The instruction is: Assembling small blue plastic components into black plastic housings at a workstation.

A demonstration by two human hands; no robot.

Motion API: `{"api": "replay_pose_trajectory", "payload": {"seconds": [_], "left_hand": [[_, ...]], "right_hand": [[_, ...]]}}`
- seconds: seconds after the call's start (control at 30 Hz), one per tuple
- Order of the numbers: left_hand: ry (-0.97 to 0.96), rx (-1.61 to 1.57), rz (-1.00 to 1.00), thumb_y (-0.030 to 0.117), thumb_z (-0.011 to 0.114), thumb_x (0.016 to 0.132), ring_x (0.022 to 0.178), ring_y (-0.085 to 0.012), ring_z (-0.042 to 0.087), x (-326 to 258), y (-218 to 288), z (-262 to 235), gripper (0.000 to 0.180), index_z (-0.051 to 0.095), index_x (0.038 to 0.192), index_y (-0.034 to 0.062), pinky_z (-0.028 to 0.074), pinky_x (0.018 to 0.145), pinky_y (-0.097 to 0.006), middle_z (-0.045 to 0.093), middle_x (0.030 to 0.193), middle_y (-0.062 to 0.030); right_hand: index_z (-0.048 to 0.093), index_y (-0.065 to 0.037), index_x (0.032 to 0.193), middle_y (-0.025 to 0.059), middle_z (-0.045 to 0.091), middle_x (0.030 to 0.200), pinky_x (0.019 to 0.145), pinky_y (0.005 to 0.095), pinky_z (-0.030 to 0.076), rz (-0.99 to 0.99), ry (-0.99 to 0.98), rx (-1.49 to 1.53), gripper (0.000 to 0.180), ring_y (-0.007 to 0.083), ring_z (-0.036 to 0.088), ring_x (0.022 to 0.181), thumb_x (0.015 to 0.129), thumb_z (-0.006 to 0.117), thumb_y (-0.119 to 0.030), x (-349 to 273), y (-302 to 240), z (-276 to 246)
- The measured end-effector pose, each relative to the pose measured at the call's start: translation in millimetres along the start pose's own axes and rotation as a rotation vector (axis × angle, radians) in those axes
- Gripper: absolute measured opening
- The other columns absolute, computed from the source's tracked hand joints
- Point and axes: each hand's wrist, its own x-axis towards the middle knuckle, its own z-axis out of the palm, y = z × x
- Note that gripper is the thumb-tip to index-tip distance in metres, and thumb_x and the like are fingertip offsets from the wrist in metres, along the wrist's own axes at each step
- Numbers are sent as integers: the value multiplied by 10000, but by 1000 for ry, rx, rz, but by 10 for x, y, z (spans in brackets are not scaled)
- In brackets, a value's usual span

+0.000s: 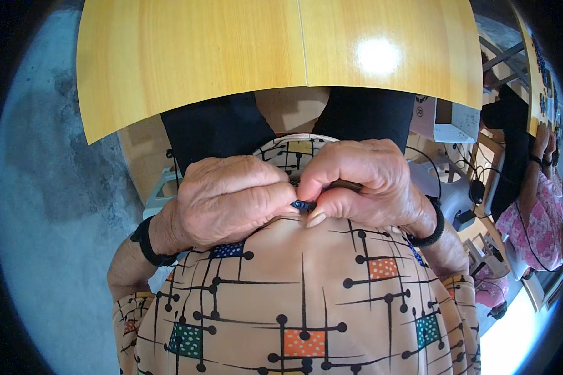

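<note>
Nearest my lens, a beige blouse printed with black lines, dots and coloured squares (303,300) fills the lower frame. Just above it, I see the left hand (228,200) and the right hand (363,184) pressed together fingertip to fingertip, both grips pinched shut on a tiny dark blue, glossy bead-like piece (303,205). It sits between the thumbs and forefingers, close against the chest; its exact shape is too small for me to tell. A black band circles each wrist. Behind the knuckles shows a round pale embroidery hoop (294,145) stretched with the same patterned cloth, over black trousers. Beyond lies the glossy yellow wooden worktop (231,56), a seam down its middle. At right, a small white box with a dark mark (426,115) stands beneath the worktop's edge, and another person in pink floral clothing (538,225) sits further off.
</note>
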Motion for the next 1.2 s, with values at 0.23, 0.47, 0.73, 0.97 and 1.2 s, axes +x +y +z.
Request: {"api": "replay_pose_trajectory", "payload": {"seconds": [0.23,0.47,0.73,0.97,1.2], "left_hand": [[-11,-50,1,61,777,641,604,-187,627,29,-15,17,241,654,843,14,503,477,-265,624,744,-86],[10,-77,3,63,769,668,616,-176,634,14,-15,42,213,657,843,20,514,486,-257,631,752,-79],[-10,-126,-13,97,779,672,607,-210,638,6,-11,65,214,661,836,25,498,481,-289,648,738,-99],[-34,-116,30,80,764,679,595,-211,636,22,-12,28,214,657,850,8,489,460,-288,653,757,-105],[-35,-98,69,78,763,685,578,-214,632,25,-13,39,217,647,848,-7,483,446,-288,648,743,-111]], "right_hand": [[632,-50,874,42,627,769,602,275,490,-36,-40,60,255,172,627,697,704,783,-164,-15,69,-30],[631,-63,821,39,616,739,582,288,478,-73,-40,50,234,184,620,675,692,791,-176,-11,92,-23],[619,-62,796,29,614,729,560,273,470,-103,-66,97,251,167,608,647,672,805,-176,13,149,-21],[634,-48,825,28,616,756,570,234,459,28,-67,150,343,120,580,641,622,842,-231,9,150,-10],[632,-47,846,24,619,778,558,221,457,11,-79,130,362,96,570,629,621,848,-229,11,138,-9]]}}
